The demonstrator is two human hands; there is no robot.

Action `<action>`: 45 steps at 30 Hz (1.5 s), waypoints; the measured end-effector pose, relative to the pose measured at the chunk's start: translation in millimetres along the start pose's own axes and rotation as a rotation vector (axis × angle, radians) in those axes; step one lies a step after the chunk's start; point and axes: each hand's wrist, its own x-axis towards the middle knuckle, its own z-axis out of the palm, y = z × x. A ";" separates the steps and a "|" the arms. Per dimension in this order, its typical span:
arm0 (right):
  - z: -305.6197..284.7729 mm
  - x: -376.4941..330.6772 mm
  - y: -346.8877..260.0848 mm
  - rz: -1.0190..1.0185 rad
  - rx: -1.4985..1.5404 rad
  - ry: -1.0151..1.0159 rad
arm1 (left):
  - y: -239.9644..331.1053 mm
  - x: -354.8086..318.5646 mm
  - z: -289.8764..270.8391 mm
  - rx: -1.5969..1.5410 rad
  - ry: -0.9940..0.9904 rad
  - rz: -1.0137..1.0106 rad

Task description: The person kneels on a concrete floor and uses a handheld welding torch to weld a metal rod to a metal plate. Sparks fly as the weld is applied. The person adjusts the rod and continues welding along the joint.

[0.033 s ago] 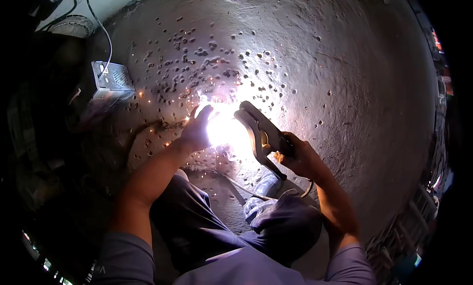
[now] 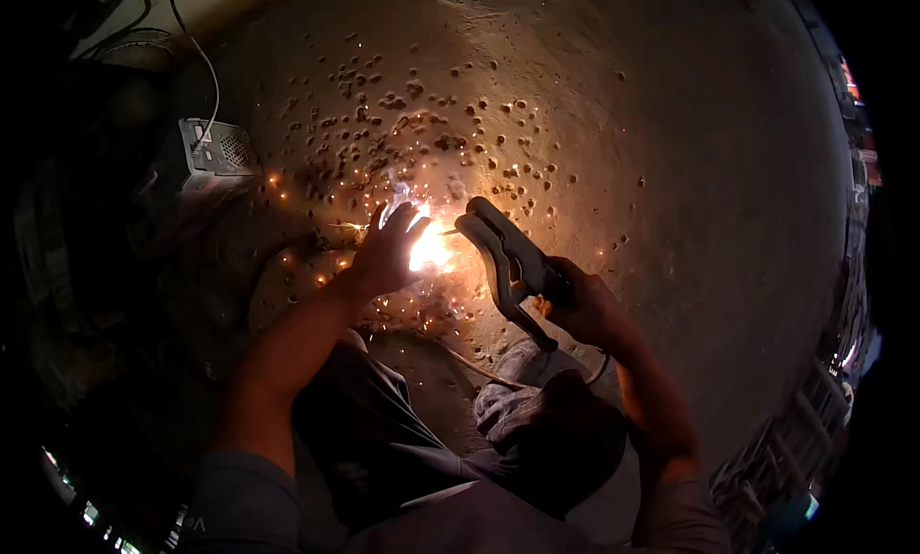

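Observation:
My right hand [image 2: 586, 310] grips a clamp-type welding electrode holder [image 2: 506, 259], its jaws pointing left toward a bright arc [image 2: 429, 248] on the floor. My left hand [image 2: 388, 252] is raised just left of the arc with its fingers spread and nothing visible in it. Whatever lies under the palm is hidden by the hand and the glare. Orange sparks scatter across the floor around both hands. A thin metal rod [image 2: 343, 226] shows just left of my left hand.
The concrete floor [image 2: 652, 151] is dotted with many dark spatter marks. A small grey box with a vent grille [image 2: 217, 151] sits at the left, with a cable running up from it. Another cable [image 2: 479, 370] trails past my knees and shoe [image 2: 513, 396].
The arc's glare has shrunk, so my left hand's fingers and the holder's jaws show more clearly. Both hands stay where they were.

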 end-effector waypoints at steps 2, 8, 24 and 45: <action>2.6 3.9 5.1 -0.086 0.009 0.020 | 11.2 1.4 -16.4 0.067 -0.002 -0.008; -31.5 -27.1 14.0 0.040 0.126 0.270 | 46.8 18.5 -140.1 -0.357 0.961 -0.073; 0.7 -108.5 -16.4 0.217 0.323 0.746 | 100.5 -74.8 -74.3 -1.225 0.884 -1.057; 52.3 -130.9 11.1 0.122 -0.030 0.640 | 119.8 -196.5 -128.6 -0.932 1.127 -0.890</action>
